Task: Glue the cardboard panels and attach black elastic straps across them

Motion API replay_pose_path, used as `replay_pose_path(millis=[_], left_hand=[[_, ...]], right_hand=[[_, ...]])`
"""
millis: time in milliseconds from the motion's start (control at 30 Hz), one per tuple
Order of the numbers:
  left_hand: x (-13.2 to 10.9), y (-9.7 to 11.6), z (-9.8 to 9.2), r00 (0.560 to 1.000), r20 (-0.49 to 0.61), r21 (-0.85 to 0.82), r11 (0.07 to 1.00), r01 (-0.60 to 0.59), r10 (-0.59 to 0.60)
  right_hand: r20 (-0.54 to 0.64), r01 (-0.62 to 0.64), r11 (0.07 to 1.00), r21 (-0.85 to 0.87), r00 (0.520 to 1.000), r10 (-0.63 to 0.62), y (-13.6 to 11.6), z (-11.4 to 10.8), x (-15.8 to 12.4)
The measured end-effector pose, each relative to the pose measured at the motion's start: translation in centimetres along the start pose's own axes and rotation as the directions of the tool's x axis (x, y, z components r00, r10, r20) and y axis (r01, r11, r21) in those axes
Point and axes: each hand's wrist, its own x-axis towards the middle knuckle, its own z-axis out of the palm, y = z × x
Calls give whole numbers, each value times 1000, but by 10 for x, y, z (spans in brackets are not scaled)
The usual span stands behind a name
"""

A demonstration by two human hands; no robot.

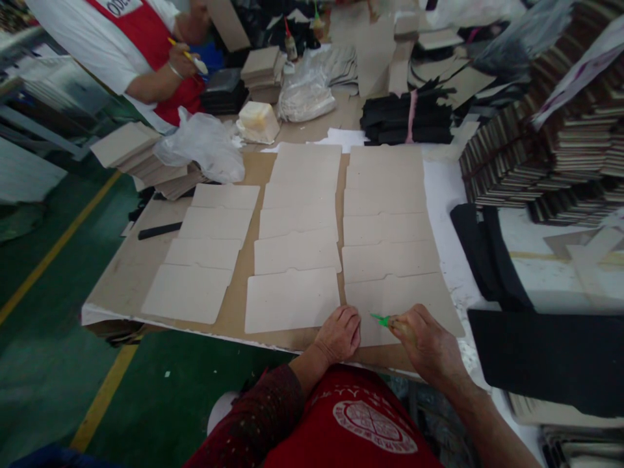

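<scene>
My right hand (pixel 429 344) is closed around a squeeze bottle with a green nozzle (pixel 383 320), most of it hidden in my palm. The nozzle points left, just over the nearest beige card sheet (pixel 414 302) of the right column. At that sheet's lower left corner rests my left hand (pixel 341 333), fingers curled in and nothing visible in them. Overlapping beige sheets also form a middle column (pixel 292 299) and a left column (pixel 188 292), several in each, on a brown board (pixel 234 305).
A co-worker in a red apron (pixel 156 45) stands at the far left, holding a yellow-tipped object. Strapped black strips (pixel 407 118), plastic bags (pixel 207 144) and card stacks (pixel 263 68) line the back. Tall stacks (pixel 517 143) and a black panel (pixel 550 357) lie right.
</scene>
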Motion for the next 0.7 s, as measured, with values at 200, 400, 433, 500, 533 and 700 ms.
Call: replay_pose_path(millis=[200, 400, 433, 500, 533, 700], left_hand=[[1, 0, 0, 1000, -22, 7, 1000, -10, 10], [1, 0, 0, 999, -35, 20, 1000, -13, 14], [1, 1, -1, 999, -36, 20, 1000, -11, 12], [1, 1, -1, 999, -38, 15, 1000, -9, 9], [1, 1, -1, 999, -37, 13, 1000, -7, 7], [0, 1, 0, 999, -36, 8, 1000, -8, 8]], right_hand=[[-24, 1, 1000, 26, 1000, -1, -4, 7, 3], [-10, 0, 1000, -16, 1000, 0, -7, 5, 8], [-16, -8, 1000, -25, 1000, 8, -6, 5, 8], [-27, -22, 999, -35, 999, 21, -3, 4, 7], [-28, -29, 999, -35, 999, 28, -2, 4, 6], [19, -61, 995, 75, 998, 59, 1, 4, -2]])
